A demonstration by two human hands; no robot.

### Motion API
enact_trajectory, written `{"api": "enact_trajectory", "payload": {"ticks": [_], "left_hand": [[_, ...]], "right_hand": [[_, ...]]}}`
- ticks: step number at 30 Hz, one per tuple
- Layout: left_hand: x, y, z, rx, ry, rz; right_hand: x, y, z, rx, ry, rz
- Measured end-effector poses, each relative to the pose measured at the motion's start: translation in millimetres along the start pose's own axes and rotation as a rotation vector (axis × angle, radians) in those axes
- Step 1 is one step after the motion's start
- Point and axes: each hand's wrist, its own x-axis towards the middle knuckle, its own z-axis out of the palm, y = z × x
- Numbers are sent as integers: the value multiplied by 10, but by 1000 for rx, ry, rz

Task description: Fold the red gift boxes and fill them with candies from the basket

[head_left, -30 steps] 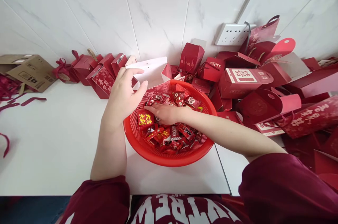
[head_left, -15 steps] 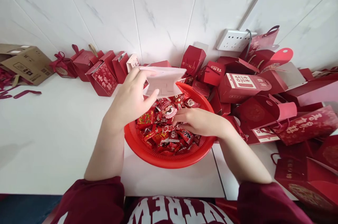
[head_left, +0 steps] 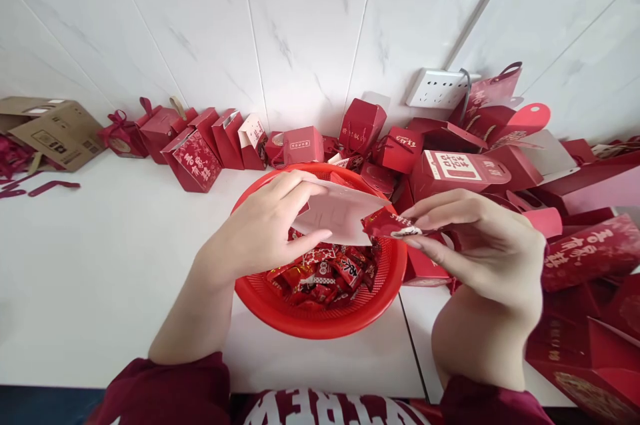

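My left hand (head_left: 273,225) grips the rim of an open paper gift box (head_left: 337,211), whose pale inside faces me, tilted above the basket. Between the thumb and fingers of my right hand (head_left: 470,238) is a red wrapped candy (head_left: 387,223), close to the right edge of the box's opening. Below both hands sits a red plastic basket (head_left: 320,328) holding many candies in red wrappers (head_left: 325,278). The box covers the far part of the candy pile, and its outer side is hidden from me.
Red gift boxes (head_left: 195,161) stand in a row along the tiled wall. More boxes (head_left: 453,171) crowd the right side. A cardboard carton (head_left: 65,135) sits far left, with ribbon strips (head_left: 53,188) before it. A power strip (head_left: 437,88) is on the wall.
My right hand has come up out of the candies and moved right, now pinching a red candy. The box has tilted and shifted slightly right and down with my left hand.
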Motion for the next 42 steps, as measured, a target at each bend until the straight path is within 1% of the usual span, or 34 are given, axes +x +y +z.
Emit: {"api": "enact_trajectory", "payload": {"ticks": [3,5,6,8,11,13,17,23,27,30,32,34,35,36,39,40,41,42], "left_hand": [[49,-21,47,-64,-121,-65],[80,-38,72,-89,-164,-103],[91,-46,79,-99,-172,-117],[99,-62,81,-120,-184,-127],[90,-85,72,-138,-209,-125],[83,-100,71,-129,-216,-129],[89,-135,88,-111,-218,-122],[98,-187,104,-106,-224,-162],[115,-170,89,-143,-221,-127],[130,-151,76,-172,-172,-97],[128,-152,62,-172,-142,-106],[116,-168,39,-170,-96,-128],[108,-181,25,-168,-53,-146],[99,-197,9,-164,8,-174],[77,-271,-37,-135,247,-289],[72,-304,-47,-124,311,-324],[68,-340,-52,-116,357,-351],[66,-378,-53,-108,381,-375]], "right_hand": [[46,6,152,19,126,-35],[81,-7,273,-41,157,-106],[96,-14,334,-88,135,-141],[120,-16,445,-162,32,-176],[135,16,555,-247,-146,-167],[140,55,582,-307,-220,-138],[154,137,570,-300,-240,-27],[173,179,553,-238,-294,21],[185,165,543,-232,-404,84],[196,160,524,-223,-483,121],[195,162,508,-215,-471,120],[184,165,488,-226,-404,97],[176,166,476,-237,-355,85],[169,167,462,-253,-294,77],[161,178,425,-284,-69,73],[168,187,422,-273,-22,82],[181,198,428,-246,-16,92],[198,209,448,-207,-66,104]]}}
